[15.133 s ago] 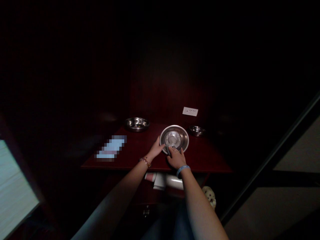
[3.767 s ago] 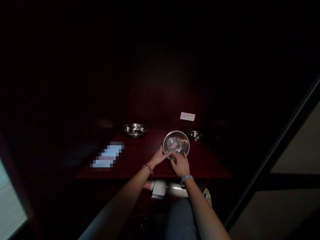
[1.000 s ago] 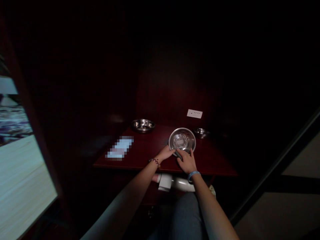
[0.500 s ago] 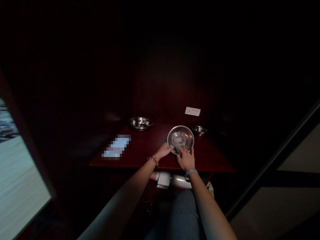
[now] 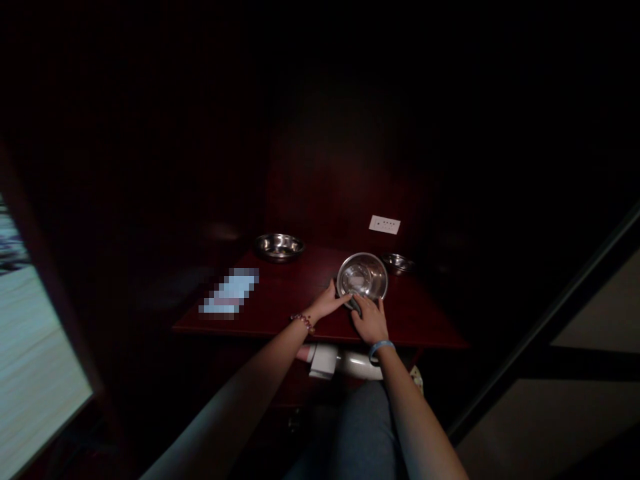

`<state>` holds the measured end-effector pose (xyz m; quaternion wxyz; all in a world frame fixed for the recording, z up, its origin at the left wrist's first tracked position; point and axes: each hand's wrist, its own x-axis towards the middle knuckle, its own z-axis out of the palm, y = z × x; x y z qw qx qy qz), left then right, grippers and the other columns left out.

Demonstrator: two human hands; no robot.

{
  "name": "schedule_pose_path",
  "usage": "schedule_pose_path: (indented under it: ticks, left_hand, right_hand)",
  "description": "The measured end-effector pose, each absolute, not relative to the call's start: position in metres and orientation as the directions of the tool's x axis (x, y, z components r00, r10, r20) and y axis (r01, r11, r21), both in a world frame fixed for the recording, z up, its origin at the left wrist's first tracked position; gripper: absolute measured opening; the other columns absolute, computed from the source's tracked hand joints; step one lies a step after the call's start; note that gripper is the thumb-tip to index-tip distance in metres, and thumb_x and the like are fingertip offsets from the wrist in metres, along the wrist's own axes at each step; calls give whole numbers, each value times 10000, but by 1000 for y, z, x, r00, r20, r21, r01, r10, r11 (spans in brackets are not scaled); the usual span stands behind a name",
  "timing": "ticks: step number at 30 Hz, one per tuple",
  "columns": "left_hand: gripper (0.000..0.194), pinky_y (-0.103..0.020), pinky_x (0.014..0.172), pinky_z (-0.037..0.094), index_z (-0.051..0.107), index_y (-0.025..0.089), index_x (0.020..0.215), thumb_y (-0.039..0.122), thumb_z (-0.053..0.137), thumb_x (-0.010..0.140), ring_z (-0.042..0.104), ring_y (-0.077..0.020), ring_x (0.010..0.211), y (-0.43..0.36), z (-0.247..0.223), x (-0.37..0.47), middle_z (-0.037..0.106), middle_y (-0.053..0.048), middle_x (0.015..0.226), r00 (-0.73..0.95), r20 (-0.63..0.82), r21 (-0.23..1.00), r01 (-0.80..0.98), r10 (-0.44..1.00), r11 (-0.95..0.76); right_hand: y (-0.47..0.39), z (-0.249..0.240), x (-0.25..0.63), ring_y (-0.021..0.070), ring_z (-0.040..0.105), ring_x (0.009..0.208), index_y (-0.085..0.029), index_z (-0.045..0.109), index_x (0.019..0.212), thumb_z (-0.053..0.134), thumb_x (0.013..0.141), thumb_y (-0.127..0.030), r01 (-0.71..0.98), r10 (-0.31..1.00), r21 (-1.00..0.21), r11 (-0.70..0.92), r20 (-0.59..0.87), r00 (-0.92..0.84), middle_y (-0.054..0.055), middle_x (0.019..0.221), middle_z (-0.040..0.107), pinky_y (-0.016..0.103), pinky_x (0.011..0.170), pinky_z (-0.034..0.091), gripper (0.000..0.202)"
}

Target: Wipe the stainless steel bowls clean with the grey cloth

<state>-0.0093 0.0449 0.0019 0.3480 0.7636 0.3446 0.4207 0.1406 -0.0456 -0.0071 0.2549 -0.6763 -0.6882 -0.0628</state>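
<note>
A shiny metal bowl (image 5: pixel 364 275) is tilted toward me above the dark red tabletop. My left hand (image 5: pixel 329 301) grips its rim at the lower left, thumb along the near edge. At the near rim my right hand (image 5: pixel 371 322) presses a small, dark greyish cloth-like piece (image 5: pixel 356 304) against the bowl. Its fingers cover most of that piece, so its exact kind is unclear.
One metal bowl (image 5: pixel 280 247) stands at the back left of the tabletop (image 5: pixel 280 307), a smaller metal bowl (image 5: pixel 399 263) at the back right. A blurred-out flat item (image 5: pixel 231 291) lies left. A white socket plate (image 5: pixel 385 225) is on the wall; white things (image 5: pixel 324 361) sit below the tabletop.
The bowl has turned slightly in my hands. My right hand has drawn back a little toward the near rim, and my left thumb now lies along the edge.
</note>
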Motion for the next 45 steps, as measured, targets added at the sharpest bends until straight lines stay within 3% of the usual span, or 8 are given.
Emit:
schedule_pose_path:
  ticks: [4, 9, 13, 24, 38, 42, 45]
  left_hand:
    - [691, -420, 976, 470, 512, 138, 1252, 549, 684, 723, 619, -325, 1108, 44, 2, -12, 648, -165, 1205, 442, 380, 778, 322, 813, -539]
    - [570, -395, 973, 474, 553, 150, 1221, 478, 650, 765, 623, -316, 1116, 48, -1, -11, 658, -148, 1209, 439, 417, 754, 323, 796, -573]
    - [483, -389, 993, 462, 580, 154, 1196, 373, 642, 769, 612, -308, 1138, 49, -2, -9, 654, -142, 1225, 420, 432, 760, 307, 798, -572]
    - [473, -401, 1041, 426, 563, 138, 1210, 261, 613, 757, 587, -284, 1163, 59, -8, -5, 631, -135, 1255, 437, 466, 785, 196, 769, -588]
    - [542, -414, 1064, 406, 496, 155, 1279, 245, 618, 759, 573, -265, 1182, 61, -8, -5, 607, -122, 1290, 428, 487, 793, 149, 761, -591]
    - [538, -408, 1053, 420, 485, 153, 1290, 234, 607, 772, 595, -261, 1156, 59, -5, -6, 616, -119, 1276, 409, 455, 816, 163, 791, -554]
    - [532, -408, 1053, 422, 478, 141, 1302, 219, 587, 787, 595, -264, 1156, 57, -3, -6, 617, -133, 1276, 403, 438, 836, 145, 803, -529]
  right_hand:
    - [-45, -7, 142, 203, 406, 1356, -196, 474, 1392, 430, 893, -259, 962, 907, -251, 105, 421, 11, 57, 1430, 509, 449, 1189, 97, 504]
    - [-46, -5, 142, 192, 393, 1367, -207, 447, 1412, 438, 879, -240, 953, 912, -246, 179, 405, -67, 47, 1452, 484, 410, 1183, 155, 534]
    - [-46, -5, 142, 185, 421, 1347, -240, 447, 1411, 449, 878, -254, 954, 910, -240, 178, 409, -67, 39, 1435, 503, 436, 1193, 96, 533]
    - [-49, -5, 134, 183, 482, 1296, -271, 512, 1348, 468, 883, -315, 962, 882, -258, 92, 470, 42, 25, 1373, 568, 470, 1188, -53, 469]
    - [-54, -5, 131, 212, 502, 1269, -246, 615, 1237, 437, 880, -246, 955, 804, -296, -21, 562, 192, 50, 1278, 640, 503, 1179, -7, 399]
    - [-54, -7, 136, 210, 512, 1256, -219, 596, 1260, 429, 875, -230, 952, 788, -304, 17, 591, 175, 60, 1279, 636, 480, 1185, 78, 419]
    - [-51, -2, 142, 198, 563, 1195, -207, 532, 1331, 378, 901, -255, 919, 773, -394, 22, 589, 234, 67, 1298, 619, 382, 1112, 314, 459]
